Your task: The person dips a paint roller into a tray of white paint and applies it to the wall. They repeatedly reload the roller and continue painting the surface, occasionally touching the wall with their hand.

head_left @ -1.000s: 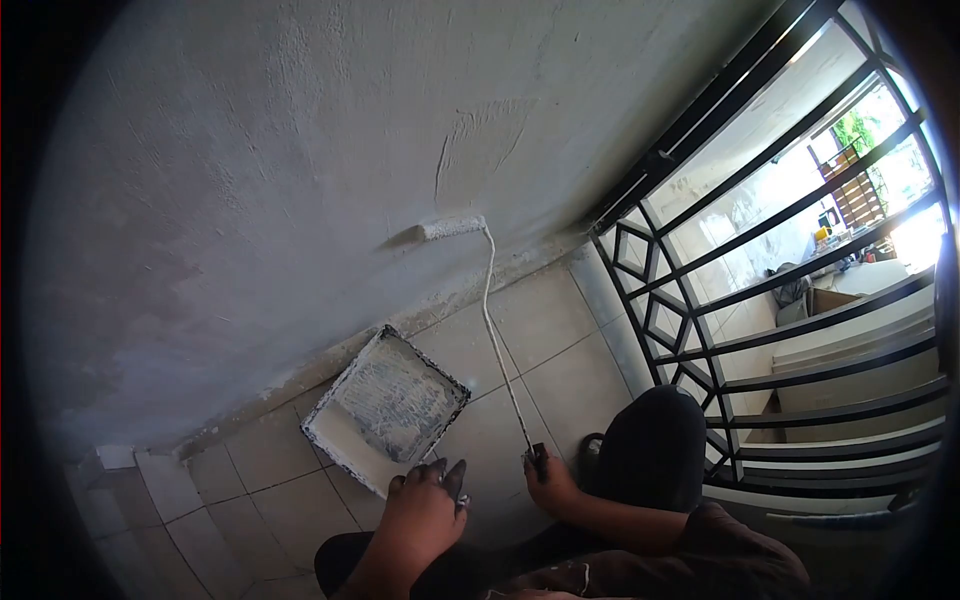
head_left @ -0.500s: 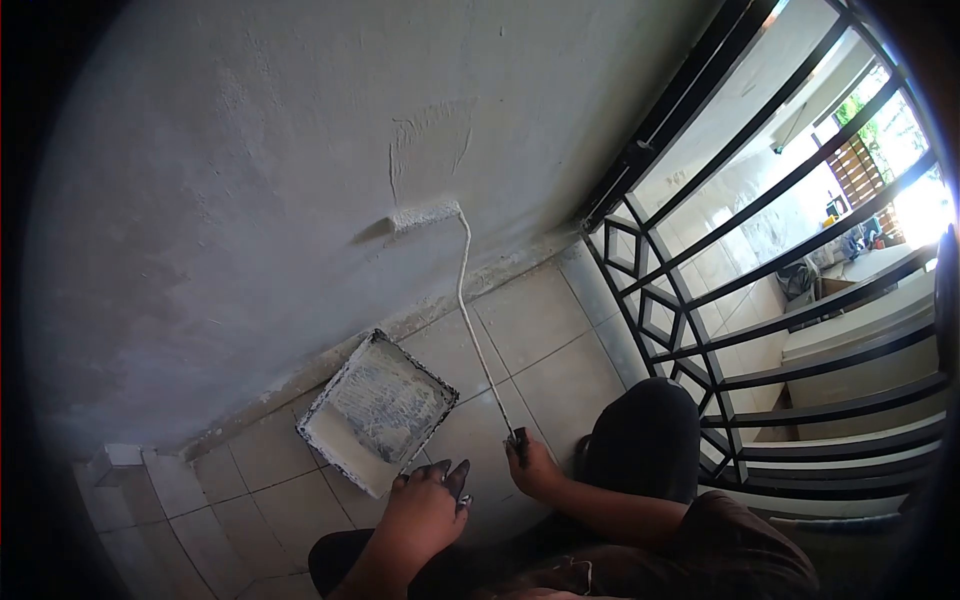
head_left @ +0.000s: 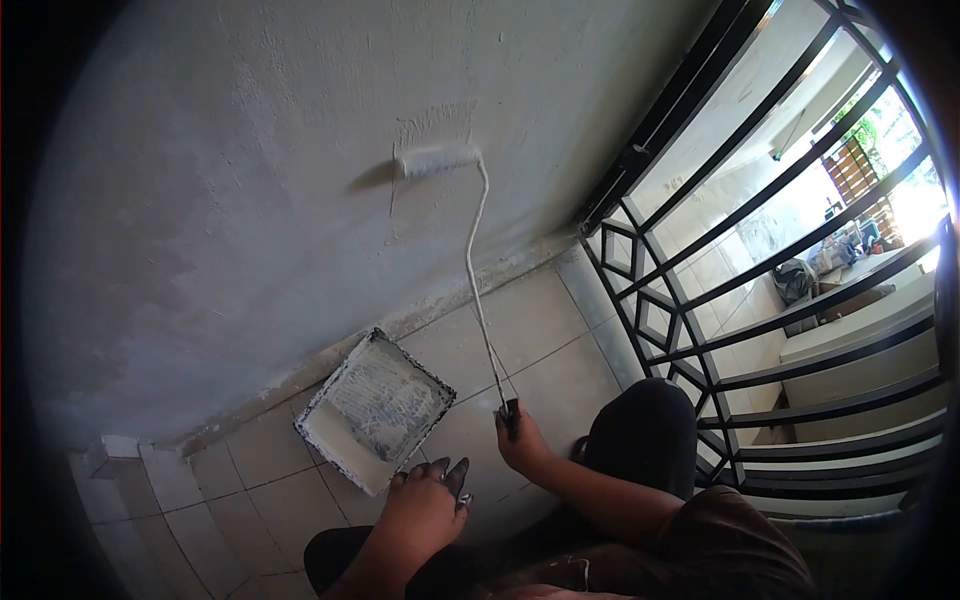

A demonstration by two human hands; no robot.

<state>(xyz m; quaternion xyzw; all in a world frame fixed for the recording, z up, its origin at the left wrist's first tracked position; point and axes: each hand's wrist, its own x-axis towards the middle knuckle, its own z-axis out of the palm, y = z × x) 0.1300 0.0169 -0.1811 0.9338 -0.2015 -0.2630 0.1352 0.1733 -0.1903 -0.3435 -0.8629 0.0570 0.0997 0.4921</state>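
My right hand (head_left: 520, 438) is wrapped round the dark handle of a paint roller, whose long thin rod runs up to the wall. The white roller head (head_left: 438, 162) lies against the grey wall (head_left: 270, 200), over a patch of fresh wet paint. Near the lower edge of the paint tray (head_left: 335, 455) is my left hand (head_left: 425, 505), its darkly stained fingers slightly spread and nothing seen in them. Whitish paint covers parts of the tray, which rests on the floor.
A black metal gate (head_left: 700, 345) stands on the right, with cluttered items (head_left: 835, 260) beyond its bars. Light floor tiles (head_left: 530, 315) meet the wall. A small white block (head_left: 118, 450) is at the lower left. My bent knee (head_left: 645, 435) is beside my right arm.
The roller head has moved up the wall across the wet patch. My right hand has shifted slightly up and left with the handle, while my left hand has barely moved.
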